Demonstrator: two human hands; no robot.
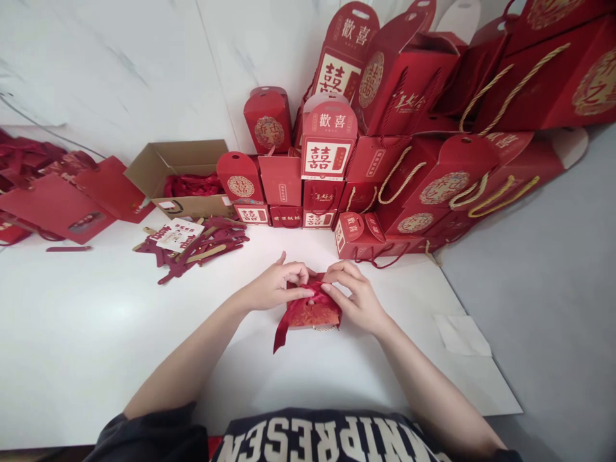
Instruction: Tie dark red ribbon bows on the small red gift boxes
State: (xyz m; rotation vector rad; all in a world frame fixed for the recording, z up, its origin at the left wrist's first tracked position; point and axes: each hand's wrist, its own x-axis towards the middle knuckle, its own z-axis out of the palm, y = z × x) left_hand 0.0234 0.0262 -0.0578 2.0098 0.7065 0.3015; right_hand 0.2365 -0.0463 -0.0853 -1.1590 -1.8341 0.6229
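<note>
A small red gift box (pixel 315 316) with an orange-gold pattern sits on the white table in front of me. Dark red ribbon (pixel 283 327) lies across its top, and one tail hangs down past the left side. My left hand (pixel 279 282) pinches the ribbon from the left between thumb and fingers, with the thumb over the middle of the box. From the right, my right hand (pixel 355 295) pinches the ribbon near the same spot with thumb and index finger. The fingers partly hide where the ribbon crosses.
Stacked red gift boxes (pixel 327 144) with rope handles line the back and right. An open cardboard carton (pixel 202 206) holds red ribbon. Several dark red strips and a white card (pixel 176 235) lie left of centre. Red bags (pixel 62 208) are piled far left; white paper (pixel 462 335) lies right.
</note>
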